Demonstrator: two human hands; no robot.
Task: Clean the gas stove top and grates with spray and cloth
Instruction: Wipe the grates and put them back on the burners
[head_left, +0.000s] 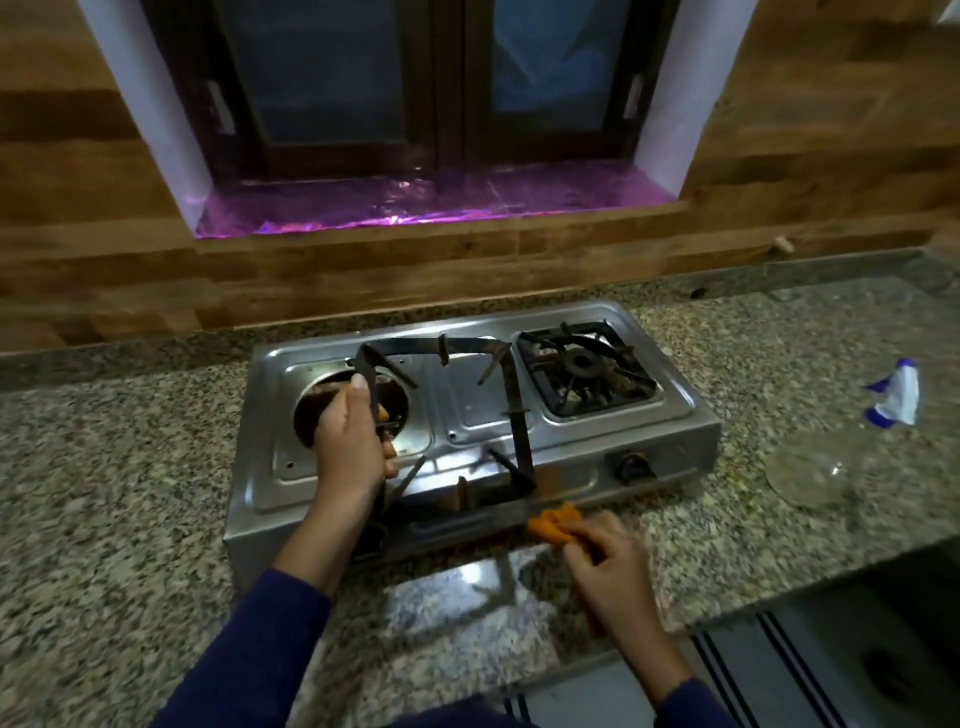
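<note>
Speckled granite bench (130, 467) below a wood-panelled wall carries a two-burner stainless steel gas stove (467, 431) mid-bench. Left hand (353, 441) grips a lifted, rusty black square grate (514, 415); right hand (608, 561) clutches an orange cloth (553, 519) at the stove's front edge.

The stove (571, 462) sits on the worktop (130, 467), below the window (441, 104). A loose grate (511, 415) lies across its middle, the left hand (353, 441) gripping its left side over the open left burner hole (311, 410) (the right grate (584, 366) sits in place). The right hand (605, 561) presses a cloth (553, 522) against the stove's front edge. A spray bottle (852, 441) lies on the worktop to the right.
</note>
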